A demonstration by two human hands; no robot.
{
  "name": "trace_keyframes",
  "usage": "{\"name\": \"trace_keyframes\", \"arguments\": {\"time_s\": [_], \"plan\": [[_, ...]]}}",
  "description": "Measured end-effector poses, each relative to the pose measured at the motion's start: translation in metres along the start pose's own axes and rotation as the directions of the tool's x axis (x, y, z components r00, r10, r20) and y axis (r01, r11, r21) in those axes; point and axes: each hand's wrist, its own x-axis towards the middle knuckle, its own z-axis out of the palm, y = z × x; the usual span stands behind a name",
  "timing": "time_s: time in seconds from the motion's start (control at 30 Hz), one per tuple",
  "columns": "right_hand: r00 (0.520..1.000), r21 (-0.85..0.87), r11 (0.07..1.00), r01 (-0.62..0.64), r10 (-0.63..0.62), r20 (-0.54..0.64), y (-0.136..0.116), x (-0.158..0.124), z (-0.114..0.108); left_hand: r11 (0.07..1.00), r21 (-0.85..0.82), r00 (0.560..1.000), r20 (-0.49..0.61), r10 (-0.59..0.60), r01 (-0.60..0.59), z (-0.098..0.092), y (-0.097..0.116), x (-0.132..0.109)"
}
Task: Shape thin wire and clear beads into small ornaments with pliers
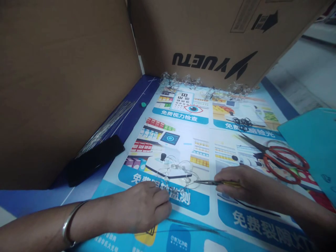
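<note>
A looped ornament of thin clear wire and beads [181, 171] lies on the printed sheet in the middle. My left hand [147, 206] rests at its lower left, fingers curled and pressed together; what they pinch is hidden. My right hand [236, 180] is closed round slim pointed pliers [207, 182], whose tip reaches the ornament's right edge. Dark thin wires [194, 225] stretch across the sheet just right of and below my left hand.
Red-handled scissors [283, 161] lie at right beside a teal sheet [312, 140]. A black phone [96, 159] and a bundle of wires [107, 126] are at left. Clear beaded pieces [181, 80] line the cardboard wall [210, 35]. A dark wire coil [242, 121] sits before them.
</note>
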Motion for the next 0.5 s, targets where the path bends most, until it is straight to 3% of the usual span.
{"name": "trace_keyframes", "arguments": {"time_s": [0.5], "plan": [[0.999, -0.023, 0.999, 0.027, -0.028, -0.024, -0.0064, 0.0004, 0.0003, 0.998, 0.014, 0.998, 0.022, -0.063, 0.062, -0.0041, -0.0021, -0.0024]]}}
